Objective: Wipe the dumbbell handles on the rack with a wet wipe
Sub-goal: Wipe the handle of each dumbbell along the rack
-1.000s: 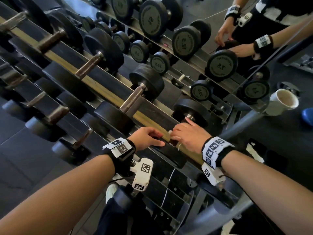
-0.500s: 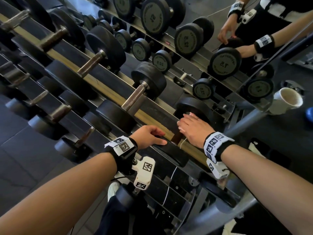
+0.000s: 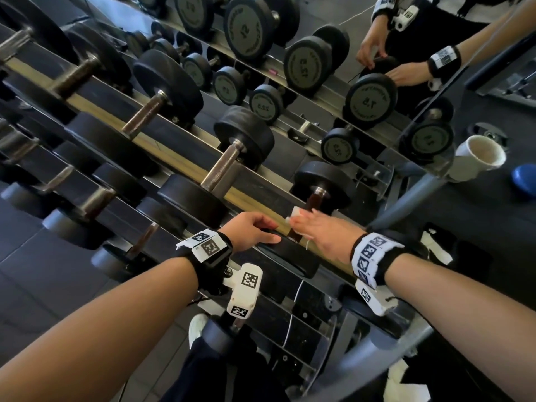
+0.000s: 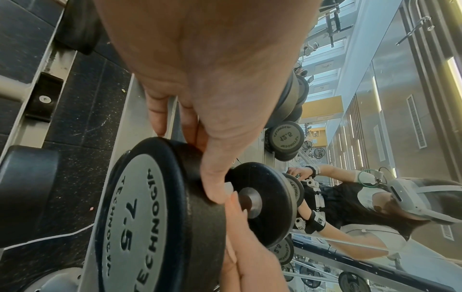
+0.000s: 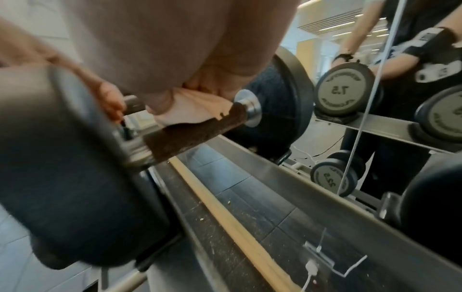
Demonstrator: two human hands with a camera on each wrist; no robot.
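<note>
The 7.5 dumbbell lies at the right end of the rack's top tier. My left hand grips its near head, fingers over the rim and thumb across the edge. My right hand holds a white wet wipe, wrapped over the near part of the dark knurled handle. The handle's far part shows bare up to the far head. My fingers under the handle are hidden.
More dumbbells line the rack to the left, with smaller ones on the lower tier. A mirror behind repeats the rack and my arms. A white cup stands at the right. A white cable lies on the shelf.
My right hand slid the wipe up the handle to the far head, then back toward the near end, baring the far part. My left hand stayed on the near head.
</note>
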